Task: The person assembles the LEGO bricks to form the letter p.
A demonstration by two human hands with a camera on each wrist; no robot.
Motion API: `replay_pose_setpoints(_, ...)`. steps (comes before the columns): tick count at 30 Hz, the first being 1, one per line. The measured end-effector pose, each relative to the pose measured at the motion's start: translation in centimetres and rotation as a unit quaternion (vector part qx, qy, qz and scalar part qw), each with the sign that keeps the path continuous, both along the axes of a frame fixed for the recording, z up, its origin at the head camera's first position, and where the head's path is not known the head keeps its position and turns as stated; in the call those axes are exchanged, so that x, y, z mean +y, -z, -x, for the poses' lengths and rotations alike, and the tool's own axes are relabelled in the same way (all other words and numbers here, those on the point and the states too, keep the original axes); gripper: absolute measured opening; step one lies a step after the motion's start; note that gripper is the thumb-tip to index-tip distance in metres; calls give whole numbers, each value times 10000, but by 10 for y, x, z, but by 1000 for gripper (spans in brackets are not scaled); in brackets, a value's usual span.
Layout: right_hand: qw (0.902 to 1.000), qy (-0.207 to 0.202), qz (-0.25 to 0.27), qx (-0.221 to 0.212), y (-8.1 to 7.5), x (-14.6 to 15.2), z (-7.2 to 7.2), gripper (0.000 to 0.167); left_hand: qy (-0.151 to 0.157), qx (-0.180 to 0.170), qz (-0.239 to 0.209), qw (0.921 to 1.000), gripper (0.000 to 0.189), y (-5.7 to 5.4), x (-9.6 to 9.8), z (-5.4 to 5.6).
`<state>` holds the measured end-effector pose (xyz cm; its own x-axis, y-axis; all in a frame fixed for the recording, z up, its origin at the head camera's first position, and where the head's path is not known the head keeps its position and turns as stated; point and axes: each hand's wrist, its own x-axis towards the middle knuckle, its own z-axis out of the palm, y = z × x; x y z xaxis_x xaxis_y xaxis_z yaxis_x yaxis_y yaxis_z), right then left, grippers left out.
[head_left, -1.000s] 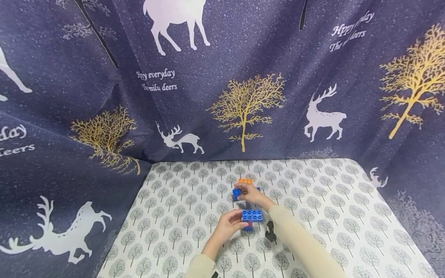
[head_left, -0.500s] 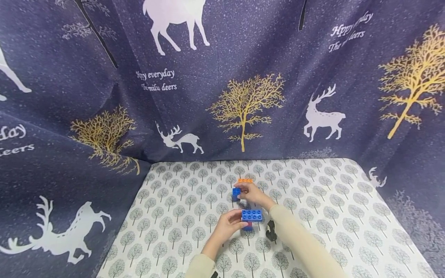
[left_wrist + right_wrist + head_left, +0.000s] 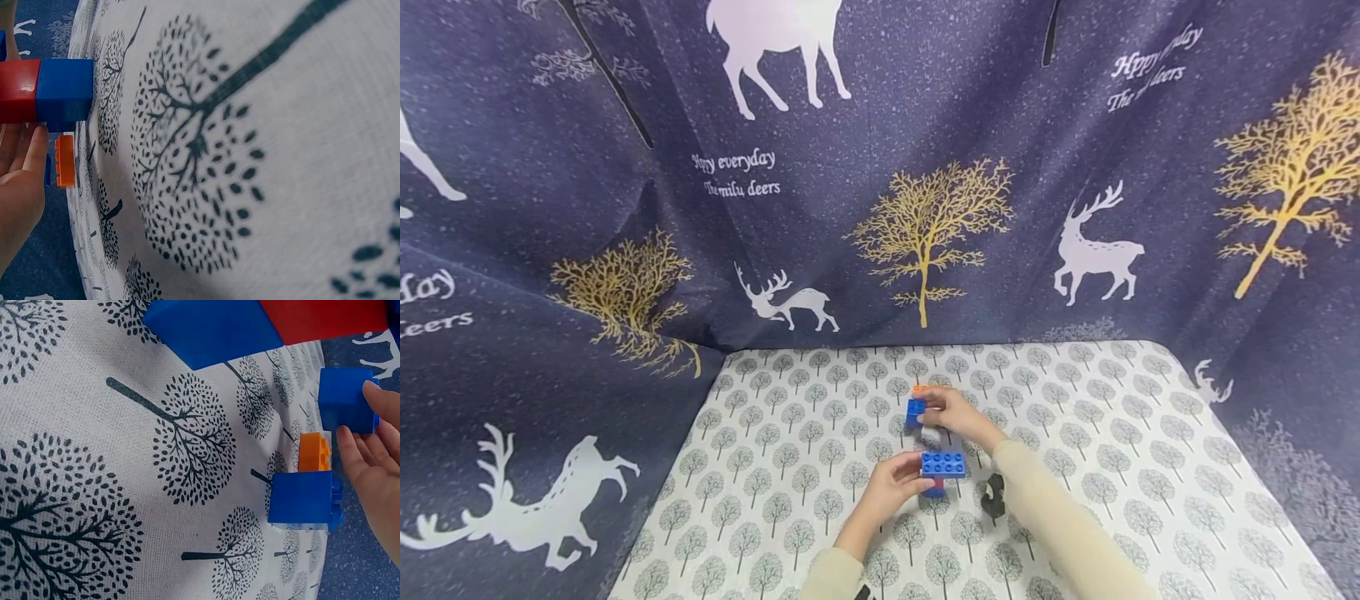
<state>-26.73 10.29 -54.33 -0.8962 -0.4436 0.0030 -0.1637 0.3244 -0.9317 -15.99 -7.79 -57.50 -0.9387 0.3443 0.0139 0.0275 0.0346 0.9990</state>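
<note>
In the head view my left hand (image 3: 891, 490) holds a small stack by its left side. The stack has a long blue brick (image 3: 943, 464) across the top, a red brick (image 3: 17, 90) under it and a blue brick (image 3: 64, 89) at the bottom. Farther back, my right hand (image 3: 958, 414) pinches a separate blue brick (image 3: 915, 412) between thumb and fingers, studs up. Close by, an orange brick (image 3: 312, 452) sits on the cloth, partly covered by the right hand in the head view. Another blue brick (image 3: 301, 499) shows beside it in the right wrist view.
White cloth with a tree print (image 3: 775, 467) covers the table. Dark blue curtains (image 3: 880, 125) with deer and trees hang behind and at the sides. The right forearm (image 3: 1063, 508) reaches across the table's right half.
My right hand has moved slightly right and away, carrying the blue brick with it, and now covers more of the orange brick. The left hand and its stack stay in place.
</note>
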Motion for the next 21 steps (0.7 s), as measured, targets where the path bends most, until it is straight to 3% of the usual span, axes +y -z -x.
replay_pose_setpoints(15, 9989, -29, 457, -134, -10, 9, -4, 48, 13, 41, 68, 10000, 43, -1, -1, 0)
replay_pose_setpoints(21, 9980, -145, 603, 92, -17, 12, -9, 44, 36, 66, 4, 10000, 43, 2, -1, 2)
